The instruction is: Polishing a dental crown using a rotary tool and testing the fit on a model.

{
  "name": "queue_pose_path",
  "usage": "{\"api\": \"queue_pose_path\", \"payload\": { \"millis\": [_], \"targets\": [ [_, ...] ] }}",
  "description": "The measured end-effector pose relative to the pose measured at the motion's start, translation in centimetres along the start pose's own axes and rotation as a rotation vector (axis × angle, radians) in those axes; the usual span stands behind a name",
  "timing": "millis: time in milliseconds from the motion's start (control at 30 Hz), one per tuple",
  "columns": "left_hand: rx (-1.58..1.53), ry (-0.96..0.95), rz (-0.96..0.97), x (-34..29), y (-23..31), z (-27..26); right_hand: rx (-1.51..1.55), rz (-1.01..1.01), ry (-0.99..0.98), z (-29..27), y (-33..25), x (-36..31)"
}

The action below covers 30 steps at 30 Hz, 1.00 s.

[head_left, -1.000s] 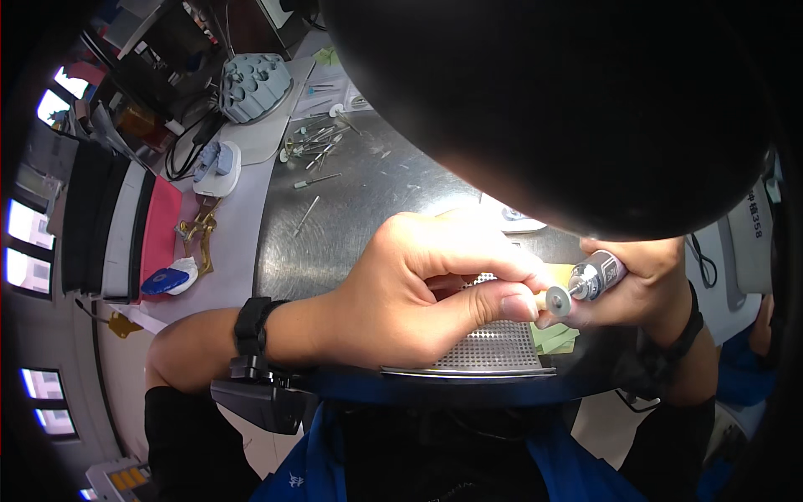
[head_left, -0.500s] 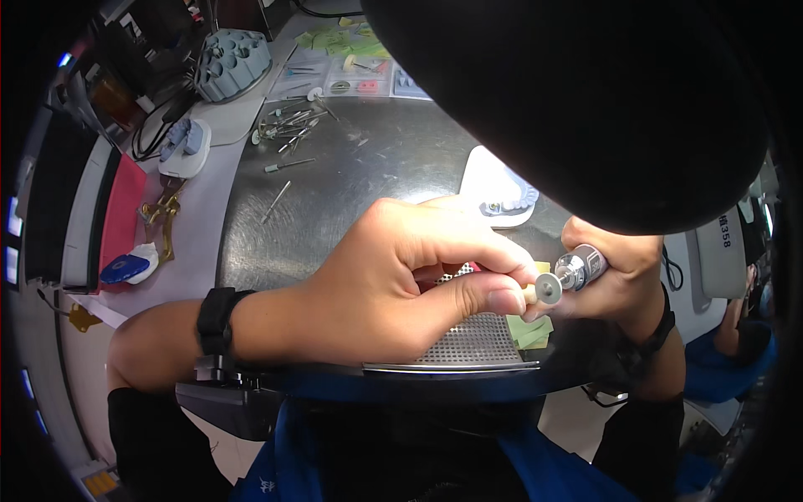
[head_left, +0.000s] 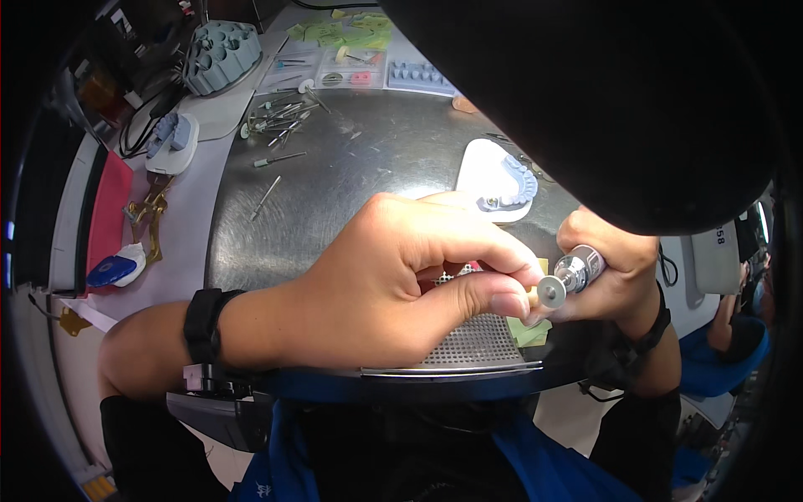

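My left hand (head_left: 393, 276) reaches in from the left, its thumb and forefinger pinching a small cream-coloured piece (head_left: 533, 296) that mostly hides behind the fingertips. Wrapped in my right hand (head_left: 627, 263) is a silver rotary handpiece (head_left: 585, 264). The handpiece carries a pale grey grinding disc (head_left: 551, 292), close against the cream piece; whether they touch I cannot tell. Both hands meet above a perforated metal grille (head_left: 477, 345) at the bench's front edge, with green paper slips (head_left: 530, 333) beside it. Beyond them lies a blue-grey dental model (head_left: 520, 186) on a white base (head_left: 478, 163).
Overhead, a large black round shape (head_left: 602, 109) covers the upper right. Loose rotary burs (head_left: 284, 117) lie on the metal bench top (head_left: 368, 151). At left stand a grey holder block (head_left: 222, 58), another dental model (head_left: 170, 138) and a brass articulator (head_left: 150, 213). A person in blue (head_left: 723, 360) sits at right.
The view has shifted slightly, so the bench items sit a little further left. Both hands keep their grips, with the disc still beside the cream piece.
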State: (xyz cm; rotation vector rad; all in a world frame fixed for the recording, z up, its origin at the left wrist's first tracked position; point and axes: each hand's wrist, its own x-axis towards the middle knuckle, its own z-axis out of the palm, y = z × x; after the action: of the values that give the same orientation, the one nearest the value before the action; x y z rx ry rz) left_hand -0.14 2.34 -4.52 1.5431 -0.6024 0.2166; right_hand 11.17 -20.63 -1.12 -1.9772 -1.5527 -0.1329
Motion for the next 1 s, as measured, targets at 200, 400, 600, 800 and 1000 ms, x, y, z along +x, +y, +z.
{"api": "queue_pose_path", "payload": {
  "millis": [200,400,600,800,1000],
  "targets": [
    [0.034,-0.012,0.032,0.3,0.1,-0.1,0.056,-0.076,-0.044,-0.8,-0.6,1.3],
    [-0.019,-0.014,-0.033,0.0,0.5,-0.1,0.015,-0.129,-0.029,-1.0,-0.9,1.7],
    [0.041,-0.045,-0.039,0.2,0.1,-0.3,-0.021,-0.110,-0.044,-0.9,-1.1,2.0],
    [0.080,-0.084,-0.059,0.1,0.4,-0.5,-0.026,-0.078,-0.088,-0.5,-0.5,1.3],
    [-0.003,-0.058,-0.116,0.0,0.5,-0.2,-0.037,-0.079,-0.085,-0.6,-0.7,1.2]
  ]
}}
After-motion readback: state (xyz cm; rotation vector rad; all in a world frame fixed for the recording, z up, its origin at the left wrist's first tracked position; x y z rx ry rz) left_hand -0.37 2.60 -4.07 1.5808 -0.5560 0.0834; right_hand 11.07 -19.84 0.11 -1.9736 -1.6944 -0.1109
